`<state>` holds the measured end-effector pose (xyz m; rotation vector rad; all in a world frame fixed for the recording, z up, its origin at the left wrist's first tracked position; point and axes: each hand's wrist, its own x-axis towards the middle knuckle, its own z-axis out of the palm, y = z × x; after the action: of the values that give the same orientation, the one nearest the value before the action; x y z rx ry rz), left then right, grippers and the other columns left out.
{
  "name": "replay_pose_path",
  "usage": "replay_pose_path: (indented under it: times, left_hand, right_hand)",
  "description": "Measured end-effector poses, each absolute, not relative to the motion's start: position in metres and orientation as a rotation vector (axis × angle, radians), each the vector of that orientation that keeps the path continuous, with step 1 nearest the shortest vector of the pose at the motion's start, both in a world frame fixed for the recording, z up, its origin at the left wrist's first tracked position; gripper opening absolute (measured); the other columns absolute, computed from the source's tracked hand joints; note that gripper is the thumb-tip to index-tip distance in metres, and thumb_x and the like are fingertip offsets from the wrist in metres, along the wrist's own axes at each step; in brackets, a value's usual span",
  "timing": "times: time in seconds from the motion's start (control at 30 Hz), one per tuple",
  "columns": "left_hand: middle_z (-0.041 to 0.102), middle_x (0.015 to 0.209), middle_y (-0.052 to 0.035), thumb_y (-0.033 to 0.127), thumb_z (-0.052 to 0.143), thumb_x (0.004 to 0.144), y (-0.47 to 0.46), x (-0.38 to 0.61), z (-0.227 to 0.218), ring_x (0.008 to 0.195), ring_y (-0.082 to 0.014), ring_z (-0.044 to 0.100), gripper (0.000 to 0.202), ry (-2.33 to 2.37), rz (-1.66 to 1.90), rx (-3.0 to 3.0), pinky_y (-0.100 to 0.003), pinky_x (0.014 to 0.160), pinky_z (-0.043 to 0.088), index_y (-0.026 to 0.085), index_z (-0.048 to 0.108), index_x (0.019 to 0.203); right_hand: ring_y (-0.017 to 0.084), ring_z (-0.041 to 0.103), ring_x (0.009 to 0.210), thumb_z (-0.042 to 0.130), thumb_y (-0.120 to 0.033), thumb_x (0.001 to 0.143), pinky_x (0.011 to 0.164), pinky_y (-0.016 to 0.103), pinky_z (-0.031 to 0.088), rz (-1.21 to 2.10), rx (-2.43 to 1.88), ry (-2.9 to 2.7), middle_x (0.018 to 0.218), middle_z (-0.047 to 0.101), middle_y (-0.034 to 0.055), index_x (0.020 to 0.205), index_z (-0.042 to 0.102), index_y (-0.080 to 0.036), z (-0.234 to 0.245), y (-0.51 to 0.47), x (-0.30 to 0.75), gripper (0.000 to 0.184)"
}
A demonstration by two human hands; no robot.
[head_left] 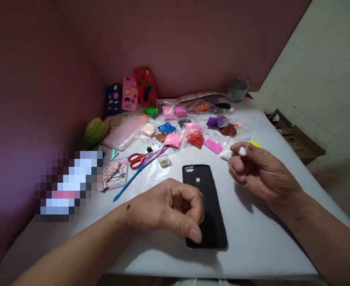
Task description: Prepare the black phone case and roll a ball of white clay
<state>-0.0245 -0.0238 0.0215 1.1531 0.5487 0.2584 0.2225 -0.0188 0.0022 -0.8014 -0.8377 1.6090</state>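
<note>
A black phone case (pixel 215 214) lies on the white table, its camera cutout at the far end. Above its left side hovers my left hand (pixel 175 206), fingers loosely curled and thumb apart from them, with nothing visible in it. My right hand (pixel 261 171) is raised to the right of the case. Between its thumb and fingers it pinches a small white lump of clay (pixel 242 151). Just behind that hand a yellow piece (pixel 255 145) and part of a white packet (pixel 227 154) show; the hand partly covers them.
Several coloured clay packets (pixel 194 139) spread across the back. Red-handled scissors (pixel 137 160), blue and pink sticks (pixel 139 171) and a small clear box (pixel 164 161) lie left of centre. Decorated phone cases (pixel 129 93) lean on the wall. A glass jar (pixel 239 88) stands back right.
</note>
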Motion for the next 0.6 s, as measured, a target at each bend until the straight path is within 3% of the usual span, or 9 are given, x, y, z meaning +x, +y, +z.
replay_pose_path:
  times: [0.2, 0.3, 0.37, 0.43, 0.53, 0.6]
  left_hand:
    - [0.057, 0.062, 0.0, 0.05, 0.086, 0.063, -0.0271, -0.028, 0.0266, 0.055, -0.0093, 0.045, 0.043, 0.512, -0.043, 1.181, -0.023, 0.052, 0.036, 0.016, 0.061, 0.065]
    - [0.056, 0.061, 0.0012, 0.051, 0.087, 0.061, -0.027, -0.0276, 0.0268, 0.053, -0.0085, 0.044, 0.044, 0.517, -0.055, 1.181, -0.023, 0.051, 0.035, 0.016, 0.061, 0.065]
    - [0.056, 0.061, 0.0013, 0.052, 0.085, 0.063, -0.0265, -0.0274, 0.0266, 0.054, -0.009, 0.045, 0.043, 0.529, -0.057, 1.194, -0.023, 0.051, 0.036, 0.016, 0.061, 0.066]
    - [0.056, 0.063, 0.0002, 0.052, 0.081, 0.069, -0.0258, -0.0273, 0.0263, 0.057, -0.0102, 0.047, 0.041, 0.533, -0.051, 1.224, -0.023, 0.054, 0.038, 0.016, 0.061, 0.066]
    - [0.056, 0.064, 0.0, 0.047, 0.079, 0.072, -0.0248, -0.0274, 0.0257, 0.059, -0.0104, 0.047, 0.035, 0.54, -0.032, 1.237, -0.023, 0.055, 0.039, 0.016, 0.061, 0.068]
    - [0.055, 0.062, 0.001, 0.043, 0.079, 0.071, -0.0244, -0.0273, 0.0251, 0.056, -0.0095, 0.045, 0.033, 0.552, -0.019, 1.22, -0.022, 0.054, 0.038, 0.016, 0.061, 0.069]
  right_hand:
    - [0.008, 0.058, 0.055, 0.09, -0.02, 0.064, 0.051, 0.016, 0.048, 1.627, -0.81, -0.825, 0.069, 0.066, -0.0019, 0.078, 0.069, -0.021, 0.0063, -0.0182, 0.2232, 0.024]
    - [0.009, 0.062, 0.057, 0.085, -0.019, 0.07, 0.051, 0.017, 0.049, 1.64, -0.811, -0.812, 0.077, 0.071, 0.0006, 0.083, 0.071, -0.021, 0.0064, -0.0172, 0.2218, 0.019]
    - [0.011, 0.064, 0.058, 0.079, -0.026, 0.079, 0.05, 0.018, 0.05, 1.654, -0.795, -0.82, 0.082, 0.073, 0.0048, 0.088, 0.073, -0.019, 0.0052, -0.0165, 0.2206, 0.012]
    - [0.013, 0.063, 0.054, 0.072, -0.036, 0.086, 0.046, 0.02, 0.048, 1.671, -0.788, -0.821, 0.077, 0.072, 0.0067, 0.089, 0.074, -0.018, 0.0037, -0.016, 0.2198, 0.019]
    - [0.011, 0.057, 0.047, 0.072, -0.044, 0.085, 0.043, 0.02, 0.043, 1.666, -0.797, -0.812, 0.062, 0.065, 0.003, 0.083, 0.073, -0.017, 0.0016, -0.0159, 0.2206, 0.027]
    - [0.009, 0.055, 0.05, 0.079, -0.038, 0.08, 0.047, 0.019, 0.044, 1.657, -0.795, -0.818, 0.063, 0.062, 0.0005, 0.081, 0.071, -0.017, 0.0009, -0.0162, 0.2221, 0.023]
